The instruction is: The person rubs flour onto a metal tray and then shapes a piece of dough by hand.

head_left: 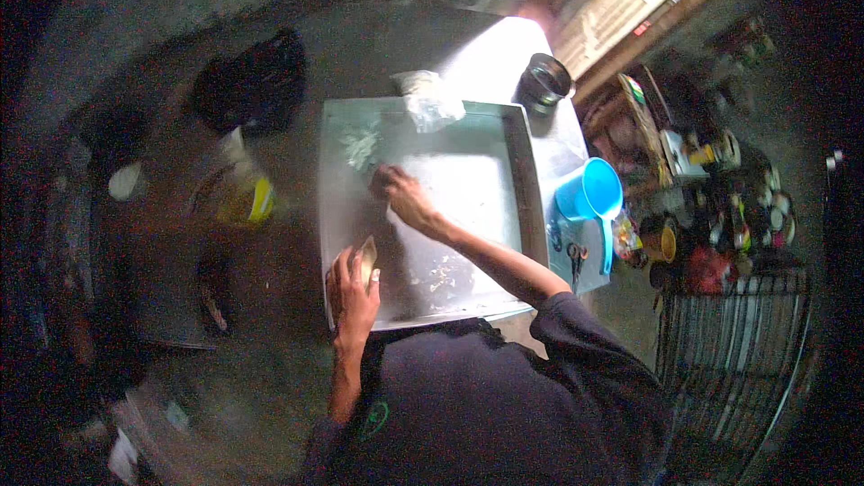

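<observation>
A large shallow metal tray (pixel 526 180) lies in front of me. At its near left edge my left hand (pixel 354 295) is closed around a flat, tan, pointed piece (pixel 366 257) whose kind I cannot make out. My right hand (pixel 405 198) reaches over the tray's middle with its fingers bent and bunched together. Shadow and blur hide what they hold, if anything. Just beyond those fingers, a pale scattered patch (pixel 361 145) lies in the tray's far left part. Small whitish bits (pixel 441 277) are spread on the near part of the tray's floor.
A clear plastic bag (pixel 429 103) rests over the tray's far rim. Right of the tray are a dark round pot (pixel 545 79), a blue dipper (pixel 589 191) and scissors (pixel 577 257). To the left is a black plastic bag (pixel 261 81). A metal rack (pixel 733 333) stands at right.
</observation>
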A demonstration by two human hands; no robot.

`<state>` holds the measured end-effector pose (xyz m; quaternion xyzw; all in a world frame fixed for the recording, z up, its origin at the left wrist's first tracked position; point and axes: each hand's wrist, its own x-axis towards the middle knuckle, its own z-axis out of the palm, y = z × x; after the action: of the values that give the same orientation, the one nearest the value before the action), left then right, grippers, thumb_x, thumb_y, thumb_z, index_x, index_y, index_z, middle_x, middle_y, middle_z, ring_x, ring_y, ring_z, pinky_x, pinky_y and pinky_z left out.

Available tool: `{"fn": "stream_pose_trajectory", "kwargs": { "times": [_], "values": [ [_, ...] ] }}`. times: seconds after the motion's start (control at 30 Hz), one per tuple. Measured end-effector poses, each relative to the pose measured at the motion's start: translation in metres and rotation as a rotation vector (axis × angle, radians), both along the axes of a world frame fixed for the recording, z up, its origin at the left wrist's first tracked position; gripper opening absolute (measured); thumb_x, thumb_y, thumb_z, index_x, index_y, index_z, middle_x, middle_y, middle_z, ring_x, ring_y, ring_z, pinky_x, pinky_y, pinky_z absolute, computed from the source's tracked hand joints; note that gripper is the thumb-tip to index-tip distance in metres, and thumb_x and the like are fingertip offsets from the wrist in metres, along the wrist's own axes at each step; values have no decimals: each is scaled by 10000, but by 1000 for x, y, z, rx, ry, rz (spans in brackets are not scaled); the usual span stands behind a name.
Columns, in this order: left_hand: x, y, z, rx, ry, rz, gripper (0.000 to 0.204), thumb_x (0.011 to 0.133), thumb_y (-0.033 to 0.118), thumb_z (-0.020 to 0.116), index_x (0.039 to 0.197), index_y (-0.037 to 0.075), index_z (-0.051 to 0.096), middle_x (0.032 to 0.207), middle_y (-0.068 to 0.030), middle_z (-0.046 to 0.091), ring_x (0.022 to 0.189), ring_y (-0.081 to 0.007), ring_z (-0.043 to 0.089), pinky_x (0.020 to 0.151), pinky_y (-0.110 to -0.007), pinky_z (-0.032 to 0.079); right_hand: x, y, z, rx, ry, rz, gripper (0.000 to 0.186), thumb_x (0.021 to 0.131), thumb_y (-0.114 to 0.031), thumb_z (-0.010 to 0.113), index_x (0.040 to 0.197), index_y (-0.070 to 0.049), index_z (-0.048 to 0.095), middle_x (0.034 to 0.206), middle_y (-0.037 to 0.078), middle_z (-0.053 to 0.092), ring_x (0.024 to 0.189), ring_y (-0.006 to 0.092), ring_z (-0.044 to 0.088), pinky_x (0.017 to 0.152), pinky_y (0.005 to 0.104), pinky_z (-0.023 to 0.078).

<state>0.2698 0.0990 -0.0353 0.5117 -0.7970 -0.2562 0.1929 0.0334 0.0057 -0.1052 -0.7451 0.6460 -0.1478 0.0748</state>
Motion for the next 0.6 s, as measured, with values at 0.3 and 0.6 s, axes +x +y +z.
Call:
{"fn": "stream_pose_trajectory", "kwargs": {
  "times": [0.3, 0.6],
  "values": [
    [-4, -3, 11, 60, 139, -96, 400, 902, 122, 670, 1288, 55, 588, 1425, -143, 470, 1326, -376, 445, 1103, -466, 393, -65, 58, 27, -51, -118, 14, 120, 800, -61, 573, 886, -62, 657, 1047, 96, 600, 1027, 304, 534, 863, 397, 513],
    [15, -48, 40, 36, 218, -242, 368, 880, -13, 617, 1239, 68, 628, 1380, -126, 513, 1306, -349, 468, 1095, -461, 406, -149, 97, 29, 189, 63, -353, 231, 770, -55, 633, 995, -75, 683, 1045, 132, 649, 946, 282, 631, 898, 397, 531]
  ]
}}
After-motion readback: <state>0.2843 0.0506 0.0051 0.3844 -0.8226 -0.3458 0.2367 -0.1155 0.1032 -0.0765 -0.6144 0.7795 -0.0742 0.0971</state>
